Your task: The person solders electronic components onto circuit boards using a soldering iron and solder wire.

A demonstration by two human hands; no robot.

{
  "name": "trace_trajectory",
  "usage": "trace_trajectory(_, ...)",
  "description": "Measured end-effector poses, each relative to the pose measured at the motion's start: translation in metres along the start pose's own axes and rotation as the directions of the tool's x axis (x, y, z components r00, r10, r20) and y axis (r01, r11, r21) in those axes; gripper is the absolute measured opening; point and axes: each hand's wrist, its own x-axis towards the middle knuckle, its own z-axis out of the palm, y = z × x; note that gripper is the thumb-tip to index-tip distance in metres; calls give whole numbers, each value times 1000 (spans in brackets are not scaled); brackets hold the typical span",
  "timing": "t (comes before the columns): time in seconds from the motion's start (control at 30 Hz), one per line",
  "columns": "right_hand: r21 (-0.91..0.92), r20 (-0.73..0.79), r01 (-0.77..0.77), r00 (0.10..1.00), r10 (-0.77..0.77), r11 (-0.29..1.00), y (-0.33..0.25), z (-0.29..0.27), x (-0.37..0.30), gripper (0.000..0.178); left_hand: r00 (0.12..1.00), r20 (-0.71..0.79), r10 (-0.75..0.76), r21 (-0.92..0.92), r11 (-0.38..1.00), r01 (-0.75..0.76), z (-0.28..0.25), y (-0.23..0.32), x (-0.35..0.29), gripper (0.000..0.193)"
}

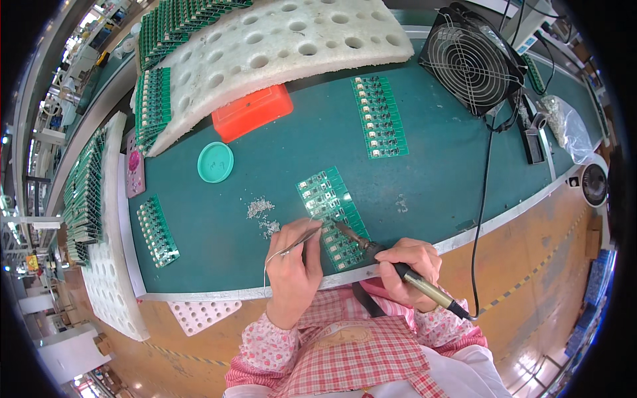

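Observation:
My right hand (pixel 413 264) grips a soldering iron (pixel 428 286) by its handle. The iron's tip points left, at the middle of a green circuit board (pixel 324 191) that lies on the mat near the front edge. Pinched in my left hand (pixel 292 268) are metal tweezers (pixel 302 240), their points at the same spot on the board. A thin wire-like strand (pixel 265 273) hangs beside that hand; where it leads is hidden. White and dark components sit in rows along the board. Small loose clear-white parts (pixel 260 207) are heaped left of my left hand.
Further circuit boards lie at back right (pixel 379 118) and left (pixel 158 231). A teal lid (pixel 215 162), a red box (pixel 253 113) and a white foam slab with holes (pixel 275 38) are farther back. A caged fan (pixel 470 63) stands back right. The iron's cable (pixel 483 199) crosses the mat's right side.

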Motion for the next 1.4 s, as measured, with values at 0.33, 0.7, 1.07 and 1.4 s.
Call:
trace_trajectory(0.33, 20, -14, 60, 998, -60, 998, 4, -3, -1, 34, 1000, 0, -25, -11, 1000, 25, 1, -3, -4, 16)
trace_trajectory(0.7, -249, 293, 207, 947, -130, 946, -14, -2, 38, 46, 938, 251, 239, 185, 939, -289, -37, 11, -9, 35)
trace_trajectory(1.07, -326, 181, -10, 981, 73, 945, -13, 12, 11, 45, 985, 172, 22, 19, 999, -26, -49, -6, -19, 21)
trace_trajectory(1.4, -469, 189, -33, 972, 137, 883, -15, 25, 17, 57, 972, -138, -189, 163, 964, 210, -36, -36, -5, 15)
